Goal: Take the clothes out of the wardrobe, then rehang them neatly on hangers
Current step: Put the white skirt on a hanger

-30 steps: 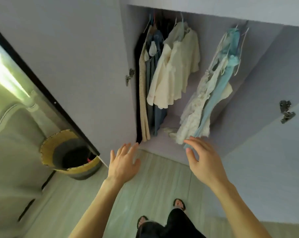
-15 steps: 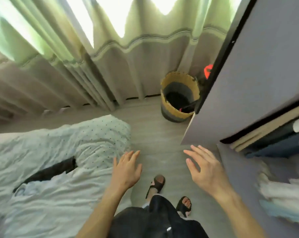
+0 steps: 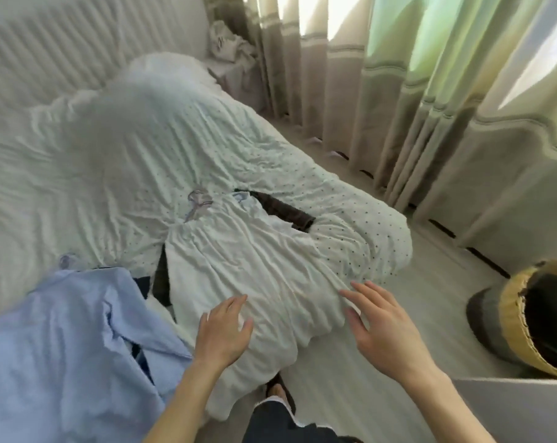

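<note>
2 hands show in the head view, our only view, and neither holds anything; the left hand [image 3: 221, 334] hangs with straight, relaxed fingers over the near hem of the white garment [image 3: 255, 276], and we cannot tell whether it brushes the cloth or hovers; the right hand [image 3: 387, 330] is spread, fingers apart, just beside the garment's right edge and above the floor [image 3: 430, 282]; the white garment lies flat on the bed [image 3: 111, 155], on top of a dark garment [image 3: 286, 212] that peeks out at both sides; a blue shirt [image 3: 63, 340] lies crumpled just beside it on the left; we judge the bed serves as a laying-out place, so each piece can be flattened and taken in turn, and that both hands sit low and open at the hem ready to smooth or lift it; a pale hanger [image 3: 198, 203] seems to sit at the neck, though blur hides its shape; the garment's long axis runs from that neck, far and slightly left, to the hem, near us and draped over the bed's edge; so the neck points away toward the headboard and the hem toward our feet; a basket [image 3: 513, 327] stands on the floor at the right, well apart, under the curtains [image 3: 350, 91]
</note>
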`<state>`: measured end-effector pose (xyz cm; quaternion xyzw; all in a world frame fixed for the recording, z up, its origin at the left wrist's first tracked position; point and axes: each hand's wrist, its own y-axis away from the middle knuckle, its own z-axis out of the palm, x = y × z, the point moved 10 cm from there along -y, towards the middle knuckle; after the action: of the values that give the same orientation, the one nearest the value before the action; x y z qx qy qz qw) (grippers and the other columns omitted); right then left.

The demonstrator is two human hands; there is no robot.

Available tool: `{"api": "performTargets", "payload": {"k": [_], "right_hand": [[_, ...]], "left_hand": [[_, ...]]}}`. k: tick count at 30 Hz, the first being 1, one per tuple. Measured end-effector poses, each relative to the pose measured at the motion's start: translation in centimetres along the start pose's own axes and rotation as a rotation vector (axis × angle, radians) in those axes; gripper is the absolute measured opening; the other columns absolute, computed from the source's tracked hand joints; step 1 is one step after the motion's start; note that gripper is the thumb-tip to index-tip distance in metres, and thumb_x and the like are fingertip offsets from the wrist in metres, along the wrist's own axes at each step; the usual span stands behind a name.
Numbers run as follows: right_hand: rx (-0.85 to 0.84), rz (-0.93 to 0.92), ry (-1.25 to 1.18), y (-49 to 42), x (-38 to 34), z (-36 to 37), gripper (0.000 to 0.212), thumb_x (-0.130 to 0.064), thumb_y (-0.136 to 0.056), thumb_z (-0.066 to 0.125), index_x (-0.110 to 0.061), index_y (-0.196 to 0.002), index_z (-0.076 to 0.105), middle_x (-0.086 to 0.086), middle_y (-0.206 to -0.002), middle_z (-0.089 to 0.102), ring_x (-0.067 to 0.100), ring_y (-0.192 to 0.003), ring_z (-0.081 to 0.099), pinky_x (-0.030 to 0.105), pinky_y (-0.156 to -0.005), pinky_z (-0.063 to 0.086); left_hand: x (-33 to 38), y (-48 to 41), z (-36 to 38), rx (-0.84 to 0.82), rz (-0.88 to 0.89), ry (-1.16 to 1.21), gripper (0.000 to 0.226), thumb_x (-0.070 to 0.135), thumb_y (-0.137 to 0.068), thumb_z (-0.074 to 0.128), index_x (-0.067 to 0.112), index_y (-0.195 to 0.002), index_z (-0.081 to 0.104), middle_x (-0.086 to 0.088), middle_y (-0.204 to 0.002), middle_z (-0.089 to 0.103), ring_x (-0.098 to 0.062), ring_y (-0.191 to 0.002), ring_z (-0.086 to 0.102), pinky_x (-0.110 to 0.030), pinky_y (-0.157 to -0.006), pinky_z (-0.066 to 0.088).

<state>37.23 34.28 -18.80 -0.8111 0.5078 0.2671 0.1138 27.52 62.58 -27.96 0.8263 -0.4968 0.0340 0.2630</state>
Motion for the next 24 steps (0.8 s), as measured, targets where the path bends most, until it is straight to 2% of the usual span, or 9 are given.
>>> {"api": "performTargets", "payload": {"k": [4,9,16,24], "right_hand": [[-0.067,-0.106,0.032,-4.3,-5.5,2.0,0.040,-0.043,-0.101,0.045,-0.039,-0.141,0.050,-0.017,-0.153,0.038,0.007,-0.148,0.020,0.031,-0.121,0.022],[-0.097,-0.178,0.077,-8.9,-10.9,4.9,0.042,-0.045,-0.102,0.044,-0.041,-0.143,0.046,-0.019,-0.154,0.036,0.005,-0.148,0.020,0.028,-0.119,0.021],[-0.156,-0.176,0.096,-15.5,-15.1,9.3,0.045,-0.049,-0.101,0.042,-0.047,-0.145,0.038,-0.024,-0.156,0.029,0.000,-0.148,0.015,0.021,-0.117,0.017],[-0.215,-0.241,0.147,-24.0,-17.9,13.6,0.046,-0.048,-0.100,0.045,-0.045,-0.146,0.041,-0.022,-0.156,0.030,0.001,-0.147,0.016,0.017,-0.115,0.013]], "left_hand": [[-4.4,-0.6,-2.8,0.051,-0.063,0.071,0.055,0.044,-0.102,0.040,0.031,-0.154,0.029,0.006,-0.158,0.033,-0.016,-0.143,0.033,-0.042,-0.117,0.027],[-9.3,-3.6,-4.8,0.055,-0.113,0.123,0.056,0.044,-0.102,0.040,0.031,-0.155,0.028,0.006,-0.160,0.030,-0.015,-0.145,0.029,-0.045,-0.119,0.022],[-15.4,-9.7,-8.2,0.057,-0.142,0.122,0.056,0.046,-0.103,0.037,0.033,-0.156,0.024,0.007,-0.161,0.026,-0.013,-0.149,0.022,-0.046,-0.121,0.018],[-19.8,-16.3,-10.7,0.037,-0.208,0.073,0.057,0.045,-0.103,0.036,0.032,-0.156,0.022,0.006,-0.162,0.024,-0.015,-0.149,0.021,-0.045,-0.121,0.016]]}}
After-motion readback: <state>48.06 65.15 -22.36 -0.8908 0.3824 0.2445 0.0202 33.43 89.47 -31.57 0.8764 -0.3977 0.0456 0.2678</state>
